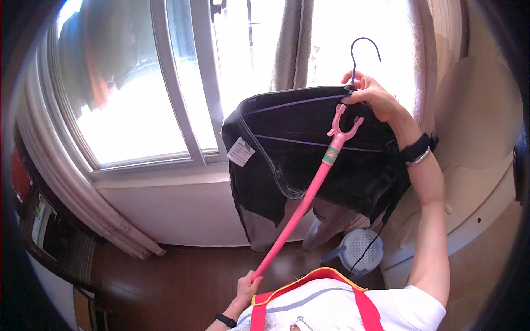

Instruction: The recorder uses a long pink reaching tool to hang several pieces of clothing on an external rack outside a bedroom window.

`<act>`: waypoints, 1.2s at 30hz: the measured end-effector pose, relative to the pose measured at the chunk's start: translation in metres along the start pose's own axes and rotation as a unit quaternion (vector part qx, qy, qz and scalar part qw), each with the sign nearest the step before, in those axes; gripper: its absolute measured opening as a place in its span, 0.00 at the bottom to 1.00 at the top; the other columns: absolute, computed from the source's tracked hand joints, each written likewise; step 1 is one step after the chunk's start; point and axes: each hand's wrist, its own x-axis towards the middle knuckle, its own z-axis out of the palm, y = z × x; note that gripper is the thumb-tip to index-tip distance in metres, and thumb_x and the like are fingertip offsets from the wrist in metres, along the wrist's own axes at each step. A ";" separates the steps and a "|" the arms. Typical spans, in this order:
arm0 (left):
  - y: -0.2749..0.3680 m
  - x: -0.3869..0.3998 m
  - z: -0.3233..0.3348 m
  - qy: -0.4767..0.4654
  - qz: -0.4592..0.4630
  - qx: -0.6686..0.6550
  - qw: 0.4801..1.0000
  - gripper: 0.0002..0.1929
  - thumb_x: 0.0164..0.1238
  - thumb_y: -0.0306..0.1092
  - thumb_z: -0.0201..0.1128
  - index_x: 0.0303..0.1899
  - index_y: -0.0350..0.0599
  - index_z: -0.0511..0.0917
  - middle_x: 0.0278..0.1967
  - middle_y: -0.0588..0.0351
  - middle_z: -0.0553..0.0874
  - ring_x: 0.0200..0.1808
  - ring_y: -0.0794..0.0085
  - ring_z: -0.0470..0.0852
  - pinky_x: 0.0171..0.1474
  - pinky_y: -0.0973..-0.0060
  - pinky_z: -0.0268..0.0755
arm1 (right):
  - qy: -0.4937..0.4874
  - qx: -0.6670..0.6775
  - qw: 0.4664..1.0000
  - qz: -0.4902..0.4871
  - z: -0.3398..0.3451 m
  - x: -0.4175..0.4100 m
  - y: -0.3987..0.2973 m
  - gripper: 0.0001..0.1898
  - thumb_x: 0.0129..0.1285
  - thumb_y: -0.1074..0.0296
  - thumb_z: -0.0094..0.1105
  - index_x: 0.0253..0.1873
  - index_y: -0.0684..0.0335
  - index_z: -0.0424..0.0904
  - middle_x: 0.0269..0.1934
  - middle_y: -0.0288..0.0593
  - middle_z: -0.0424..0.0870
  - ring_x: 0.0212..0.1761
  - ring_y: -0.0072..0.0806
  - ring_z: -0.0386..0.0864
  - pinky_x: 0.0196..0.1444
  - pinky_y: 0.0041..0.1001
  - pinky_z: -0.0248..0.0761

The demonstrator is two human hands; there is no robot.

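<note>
My right hand (pixel 374 97) is raised at the upper right and pinches the neck of a purple wire clothes hanger (pixel 304 142) along with the top edge of a dark garment (pixel 269 169). The hanger's hook points up above my fingers, and its thin bars cross the dark cloth. A white label with writing shows at the garment's left side. My left hand (pixel 249 285), low and near my body, grips the lower end of a pink clothes pole (pixel 306 198). The pole slants up to the right; its forked tip is in front of the garment, just below my right hand.
A bright sliding window (pixel 198 82) with a sill stands behind, with clothes outside the glass. Curtains (pixel 95 198) hang at the left and right. On the dark wood floor (pixel 186 281) is a light blue plastic stool (pixel 362 250). Pale furniture (pixel 451 215) stands at the right.
</note>
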 end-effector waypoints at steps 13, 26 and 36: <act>-0.013 -0.012 0.016 -0.059 -0.040 -0.088 0.994 0.11 0.58 0.38 0.57 0.27 0.38 0.71 0.13 0.56 0.70 0.17 0.80 0.67 0.21 0.75 0.61 | -0.004 0.034 0.998 0.044 -0.002 0.004 0.011 0.19 0.48 0.63 0.64 0.43 0.64 0.73 0.34 0.39 0.77 0.39 0.23 0.72 0.44 0.22 0.62; 0.008 -0.008 0.015 -0.025 -0.032 -0.073 0.996 0.11 0.57 0.35 0.58 0.24 0.38 0.70 0.12 0.56 0.68 0.17 0.79 0.66 0.20 0.74 0.59 | -0.025 0.033 0.999 0.026 0.002 0.007 0.017 0.17 0.49 0.59 0.63 0.41 0.60 0.74 0.34 0.35 0.76 0.39 0.22 0.69 0.39 0.23 0.60; 0.002 -0.001 0.027 0.012 -0.008 -0.063 0.998 0.13 0.57 0.41 0.58 0.24 0.41 0.70 0.13 0.54 0.72 0.16 0.75 0.72 0.21 0.74 0.63 | 0.043 0.104 0.994 0.009 0.013 0.015 0.020 0.36 0.57 0.30 0.26 0.49 0.62 0.65 0.27 0.35 0.67 0.26 0.16 0.66 0.31 0.20 0.61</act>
